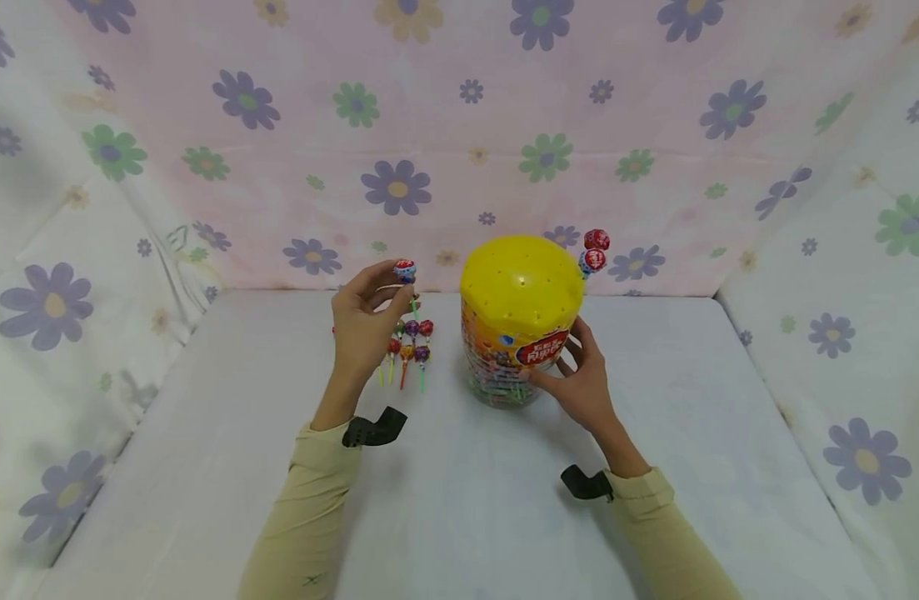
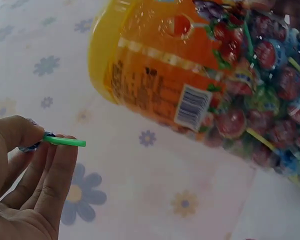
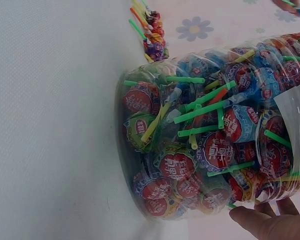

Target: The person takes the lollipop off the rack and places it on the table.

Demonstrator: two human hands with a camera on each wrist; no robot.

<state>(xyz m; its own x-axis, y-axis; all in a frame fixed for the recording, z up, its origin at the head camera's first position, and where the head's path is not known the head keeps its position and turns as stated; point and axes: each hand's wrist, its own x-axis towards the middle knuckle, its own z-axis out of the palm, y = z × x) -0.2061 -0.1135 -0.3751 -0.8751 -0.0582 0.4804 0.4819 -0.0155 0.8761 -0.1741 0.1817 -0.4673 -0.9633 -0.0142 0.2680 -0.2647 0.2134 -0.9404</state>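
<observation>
My left hand (image 1: 365, 321) is raised and pinches a lollipop (image 1: 405, 269) between thumb and fingertips. Its wrapped head points up, and in the left wrist view its green stick (image 2: 65, 142) juts out past the fingers. To the right stands a big clear jar (image 1: 496, 371) packed with wrapped lollipops, topped by a yellow lid (image 1: 522, 279) with small holes. My right hand (image 1: 582, 379) grips the jar's right side, thumb across the front. Two red-wrapped lollipops (image 1: 594, 260) stick up at the lid's far right edge.
Several lollipops (image 1: 407, 354) lie in rows on the white tabletop (image 1: 422, 492), below and behind my left hand and partly hidden by it. Flower-print cloth (image 1: 470, 167) hangs behind the table and along both sides. A black wrist mount (image 1: 375, 427) sits on each forearm.
</observation>
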